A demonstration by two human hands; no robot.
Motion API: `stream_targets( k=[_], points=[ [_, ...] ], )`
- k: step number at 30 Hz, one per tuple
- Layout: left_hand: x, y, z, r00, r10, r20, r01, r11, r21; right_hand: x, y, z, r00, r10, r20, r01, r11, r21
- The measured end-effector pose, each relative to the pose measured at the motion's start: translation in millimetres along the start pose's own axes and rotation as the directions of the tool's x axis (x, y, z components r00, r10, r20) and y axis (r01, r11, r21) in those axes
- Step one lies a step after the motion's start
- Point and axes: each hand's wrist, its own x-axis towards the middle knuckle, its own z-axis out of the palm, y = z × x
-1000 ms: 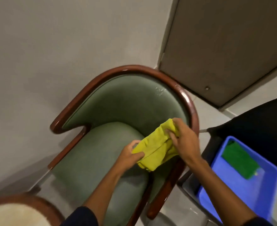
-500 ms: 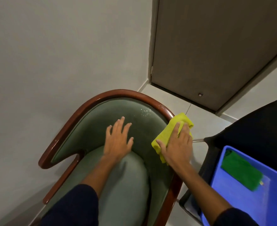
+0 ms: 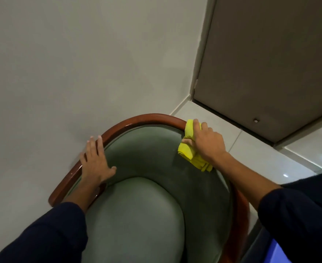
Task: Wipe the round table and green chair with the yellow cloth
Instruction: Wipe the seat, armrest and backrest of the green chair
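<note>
right hand (image 3: 206,142) clamped on yellow cloth (image 3: 189,149) at green chair (image 3: 137,205) rim, left hand (image 3: 95,164) open, flat on opposite rim

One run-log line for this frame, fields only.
phase: wiping chair rail | right hand: presses yellow cloth on wooden rail | left hand: flat, bracing rail | green chair | round table: not visible
</note>
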Motion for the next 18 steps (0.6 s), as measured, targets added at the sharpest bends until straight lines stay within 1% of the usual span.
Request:
stream_targets(
  k=[3, 6, 8, 11, 12, 14, 15, 16, 18],
  points=[
    [7, -3, 8, 0.999, -0.005, 0.031, 0.006, 1.000, -0.023, 42, -35, 3, 0.988, -0.141, -0.055, 0.138, 0.989, -0.051],
    [12, -8, 14, 0.999, 0.009, 0.041, -0.007, 0.999, -0.053, 77, -84, 13, 0.939, -0.329, -0.099, 0.313, 0.938, -0.147],
    [13, -11, 17, 0.999, 0.026, 0.032, -0.025, 0.998, -0.058, 88, -123, 22, 0.883, -0.455, -0.117, 0.428, 0.881, -0.201],
    [12, -11, 20, 1.000, 0.018, -0.008, -0.019, 0.997, -0.074, 81, -173, 45, 0.754, -0.628, -0.190, 0.590, 0.776, -0.225],
    [12, -10, 21, 0.999, 0.017, -0.028, -0.019, 0.997, -0.077, 75, -182, 53, 0.714, -0.668, -0.209, 0.628, 0.744, -0.229],
    [12, -10, 21, 0.998, 0.020, -0.055, -0.024, 0.997, -0.078, 62, -183, 67, 0.669, -0.707, -0.229, 0.667, 0.707, -0.234],
    [12, -10, 21, 0.998, 0.023, -0.060, -0.028, 0.997, -0.076, 54, -173, 74, 0.663, -0.717, -0.215, 0.675, 0.697, -0.242],
    [12, -10, 20, 0.998, 0.025, -0.064, -0.029, 0.997, -0.074, 47, -161, 79, 0.675, -0.714, -0.185, 0.669, 0.698, -0.254],
    [11, -10, 21, 0.997, 0.032, -0.069, -0.037, 0.997, -0.070, 28, -127, 89, 0.738, -0.665, -0.113, 0.621, 0.735, -0.272]
  ],
)
